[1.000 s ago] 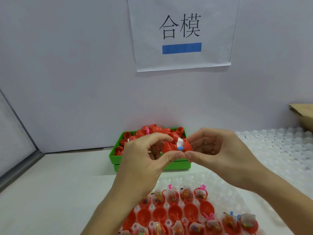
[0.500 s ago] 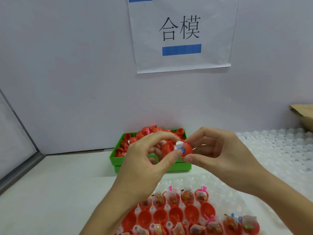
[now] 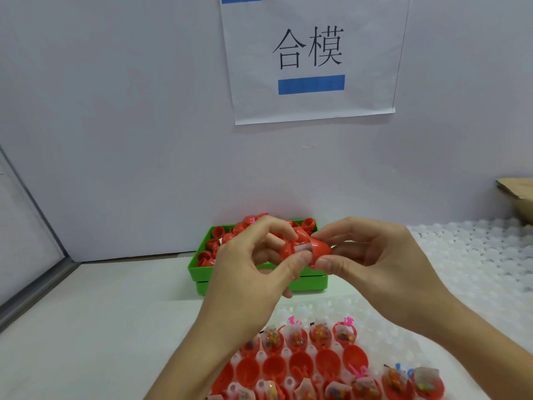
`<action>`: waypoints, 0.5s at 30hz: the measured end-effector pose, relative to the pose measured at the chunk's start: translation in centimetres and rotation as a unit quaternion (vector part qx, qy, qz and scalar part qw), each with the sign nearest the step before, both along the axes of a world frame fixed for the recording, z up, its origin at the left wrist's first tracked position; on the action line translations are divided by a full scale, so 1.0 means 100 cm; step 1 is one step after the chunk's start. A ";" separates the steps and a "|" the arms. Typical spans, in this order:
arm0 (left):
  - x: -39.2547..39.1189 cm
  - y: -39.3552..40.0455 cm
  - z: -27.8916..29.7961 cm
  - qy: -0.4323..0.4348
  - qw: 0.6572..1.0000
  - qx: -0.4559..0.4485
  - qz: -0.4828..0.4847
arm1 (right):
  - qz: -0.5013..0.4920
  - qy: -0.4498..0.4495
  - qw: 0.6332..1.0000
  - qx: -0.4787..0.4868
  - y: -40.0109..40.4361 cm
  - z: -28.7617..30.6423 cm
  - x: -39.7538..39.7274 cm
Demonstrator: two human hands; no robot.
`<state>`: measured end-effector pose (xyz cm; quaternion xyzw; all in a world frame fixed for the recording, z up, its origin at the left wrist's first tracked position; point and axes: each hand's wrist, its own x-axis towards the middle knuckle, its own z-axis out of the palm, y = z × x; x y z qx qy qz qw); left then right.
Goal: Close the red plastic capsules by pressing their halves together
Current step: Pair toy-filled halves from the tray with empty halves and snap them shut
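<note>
Capsule (image 3: 305,249) pinched between both hands above the bench (image 3: 101,327).
One half is gripped by the left hand (image 3: 253,272), the other by the right hand (image 3: 372,261), with a gap left between the halves.

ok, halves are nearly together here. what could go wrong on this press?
1. White packet material shows in the gap of the red plastic capsule; it may get pinched in the seam and block closure.
2. The left hand and right hand hold the capsule by fingertips alone, in the air above the green plastic bin; a slip could drop it among the loose red halves.
3. The halves look slightly misaligned, so pressing now might skew them.
</note>
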<state>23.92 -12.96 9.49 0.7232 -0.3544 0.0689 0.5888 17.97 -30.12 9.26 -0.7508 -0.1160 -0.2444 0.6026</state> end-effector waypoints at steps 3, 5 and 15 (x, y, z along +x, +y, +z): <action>-0.001 0.000 0.001 0.008 1.000 -0.025 -0.014 | -0.005 0.002 1.000 0.007 0.000 0.002 -0.002; -0.001 0.001 0.001 0.010 0.999 -0.031 -0.019 | -0.012 0.006 1.000 0.006 0.000 0.002 -0.003; -0.002 0.000 0.003 -0.009 1.000 -0.010 0.004 | -0.026 0.009 1.000 0.009 0.002 0.004 -0.003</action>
